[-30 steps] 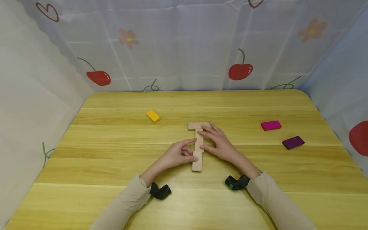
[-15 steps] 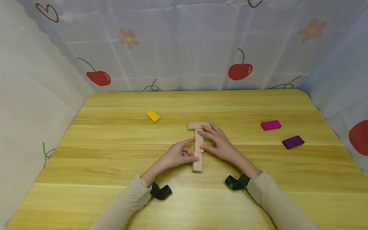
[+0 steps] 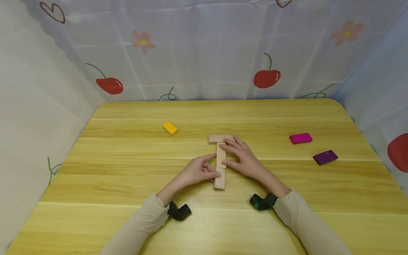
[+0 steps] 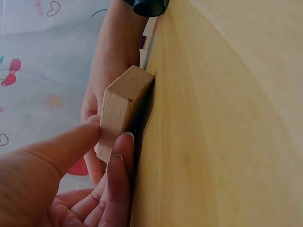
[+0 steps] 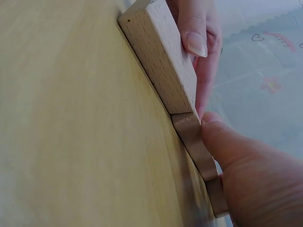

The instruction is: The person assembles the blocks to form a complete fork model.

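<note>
Three plain wooden blocks lie on the table in a T shape in the head view. The far block (image 3: 216, 139) lies crosswise; the middle block (image 3: 221, 154) and near block (image 3: 220, 182) run lengthwise toward me, end to end. My left hand (image 3: 197, 171) holds the near block, thumb on its top and curled fingers at its left side, its index finger reaching to the middle block. My right hand (image 3: 244, 158) rests on the middle block, its fingertips near the far end and its thumb at the right edge. The near block (image 5: 158, 56) meets the middle block (image 5: 193, 137) in the right wrist view.
A yellow block (image 3: 170, 128) lies at the back left of the wooden table (image 3: 127, 141). Over on the right are a pink block (image 3: 300, 138) and a purple block (image 3: 325, 157). A printed curtain (image 3: 197, 53) hangs behind the table.
The near block has shifted slightly right under my left hand, coming closer into line with the middle block. My right hand stays in place.
</note>
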`<state>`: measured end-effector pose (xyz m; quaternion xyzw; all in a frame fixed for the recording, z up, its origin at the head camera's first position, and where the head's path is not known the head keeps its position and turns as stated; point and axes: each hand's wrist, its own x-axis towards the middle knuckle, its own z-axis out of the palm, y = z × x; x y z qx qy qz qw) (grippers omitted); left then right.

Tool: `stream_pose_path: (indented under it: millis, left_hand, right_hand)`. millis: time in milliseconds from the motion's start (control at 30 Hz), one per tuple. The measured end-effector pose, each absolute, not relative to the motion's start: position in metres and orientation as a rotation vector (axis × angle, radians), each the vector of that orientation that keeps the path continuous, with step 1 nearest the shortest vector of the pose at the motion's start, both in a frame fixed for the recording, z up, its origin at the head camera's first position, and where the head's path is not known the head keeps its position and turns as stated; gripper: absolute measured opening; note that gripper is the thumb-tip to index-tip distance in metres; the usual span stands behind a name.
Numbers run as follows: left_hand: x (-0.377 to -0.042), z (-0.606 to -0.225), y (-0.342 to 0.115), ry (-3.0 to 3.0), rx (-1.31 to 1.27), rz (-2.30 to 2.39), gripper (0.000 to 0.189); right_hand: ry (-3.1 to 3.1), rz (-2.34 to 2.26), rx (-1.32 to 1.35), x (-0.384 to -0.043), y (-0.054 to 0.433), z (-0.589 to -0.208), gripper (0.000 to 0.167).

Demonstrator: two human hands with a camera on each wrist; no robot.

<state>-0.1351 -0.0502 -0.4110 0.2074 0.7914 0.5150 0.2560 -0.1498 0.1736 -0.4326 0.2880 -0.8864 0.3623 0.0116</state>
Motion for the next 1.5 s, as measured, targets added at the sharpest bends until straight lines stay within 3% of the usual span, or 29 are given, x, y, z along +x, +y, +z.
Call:
stream_pose_path:
  millis: [467, 867, 1500]
  left_hand:
    - [-0.135, -0.411, -0.051, 2.183, 0.621, 1.366, 0.07]
    - [-0.126, -0.401, -0.053, 2.356, 0.919, 0.94, 0.108]
    - [-0.124, -0.405, -0.049, 2.435, 0.906, 0.941, 0.101]
  right_hand:
    - [-2.754, 1.131, 0.903, -0.15, 0.174, -0.433, 0.055]
    - [-2.756, 1.109, 0.908, -0.151, 0.173, -0.434, 0.056]
    - [-2.76, 1.123, 0.898, -0.151, 0.174, -0.434, 0.055]
